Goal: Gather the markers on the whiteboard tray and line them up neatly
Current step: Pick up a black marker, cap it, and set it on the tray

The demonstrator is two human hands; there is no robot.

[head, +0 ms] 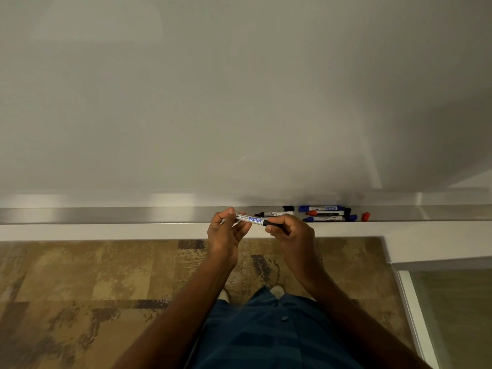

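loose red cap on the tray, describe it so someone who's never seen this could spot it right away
Follow the whiteboard tray rightward, past both hands, to the cluster of markers. Just beyond the cluster's right end a loose red cap lies alone. Unlike its neighbours, it is a short stub with no marker barrel attached.

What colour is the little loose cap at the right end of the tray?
Red, seen in the head view: the loose cap lies alone, right of the markers.

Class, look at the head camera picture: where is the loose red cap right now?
The loose red cap lies by itself on the whiteboard tray, at the right end of the marker cluster, just right of the blue-capped marker and well clear of both hands.
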